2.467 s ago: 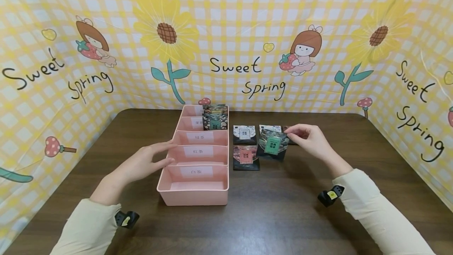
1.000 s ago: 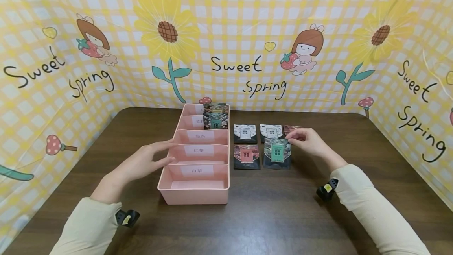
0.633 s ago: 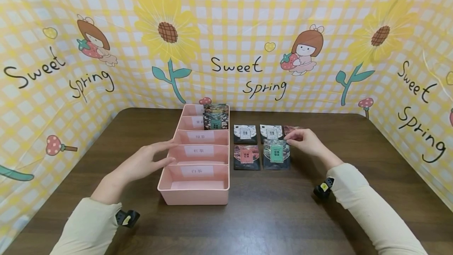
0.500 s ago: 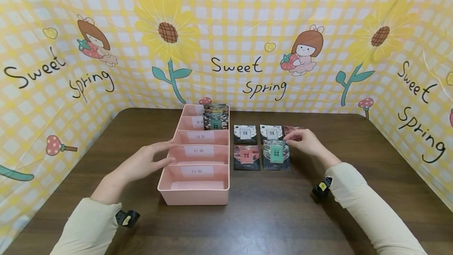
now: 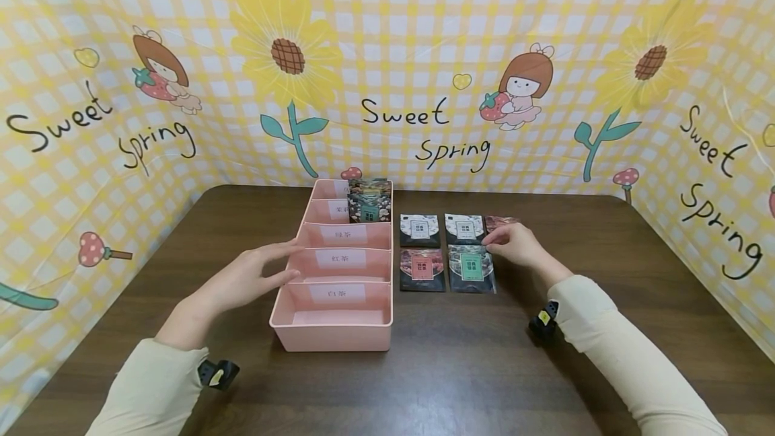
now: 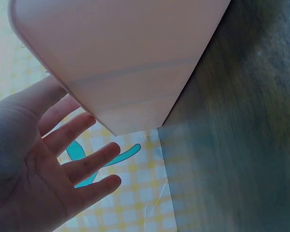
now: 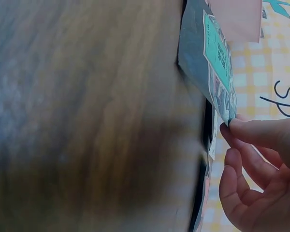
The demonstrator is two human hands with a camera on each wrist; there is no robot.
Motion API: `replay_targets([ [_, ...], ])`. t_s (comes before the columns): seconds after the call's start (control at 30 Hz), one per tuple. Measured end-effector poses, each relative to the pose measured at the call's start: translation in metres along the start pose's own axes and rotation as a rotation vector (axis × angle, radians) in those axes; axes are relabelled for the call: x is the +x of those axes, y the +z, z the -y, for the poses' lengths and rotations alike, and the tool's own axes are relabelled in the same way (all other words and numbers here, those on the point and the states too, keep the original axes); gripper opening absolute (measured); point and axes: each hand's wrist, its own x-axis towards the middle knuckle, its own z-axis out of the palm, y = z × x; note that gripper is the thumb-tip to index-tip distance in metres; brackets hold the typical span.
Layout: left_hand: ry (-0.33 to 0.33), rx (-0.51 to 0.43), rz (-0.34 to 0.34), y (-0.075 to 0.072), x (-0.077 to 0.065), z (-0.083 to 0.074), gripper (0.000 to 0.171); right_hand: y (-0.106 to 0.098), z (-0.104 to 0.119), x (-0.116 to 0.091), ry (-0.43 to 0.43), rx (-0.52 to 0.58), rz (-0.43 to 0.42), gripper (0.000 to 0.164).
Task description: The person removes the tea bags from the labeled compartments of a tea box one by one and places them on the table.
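My right hand pinches the upper right corner of a dark tea bag packet with a green label. In the right wrist view that packet slants, its pinched corner raised off the table between thumb and index finger. My left hand rests at the left rim of the pink divided box. Its thumb and index finger reach over the rim, while the other fingers stay loose outside. Dark patterned tea bag packets stand in the two rear compartments; the three nearer compartments show only white labels.
Right of the box lie two white-topped packets in the back row and a red-label packet in front. Another reddish packet is partly hidden behind my right hand. A checked cloth hangs around the brown table.
My right hand has brought the green-label tea bag packet down and toward me, from over the back packets to beside the red-label one. My left hand stays at the box rim.
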Motion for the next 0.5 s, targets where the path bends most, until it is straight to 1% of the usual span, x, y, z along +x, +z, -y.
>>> replay_targets([
  [0.17, -0.001, -0.003, 0.001, -0.0002, -0.0005, -0.0005, 0.049, 0.0025, 0.0005, 0.0025, 0.017, -0.022, 0.017, 0.01],
  [0.5, 0.0, 0.003, -0.004, 0.0004, -0.0001, 0.0008, 0.049, 0.0046, 0.0041, 0.0043, 0.021, -0.045, 0.035, 0.01],
])
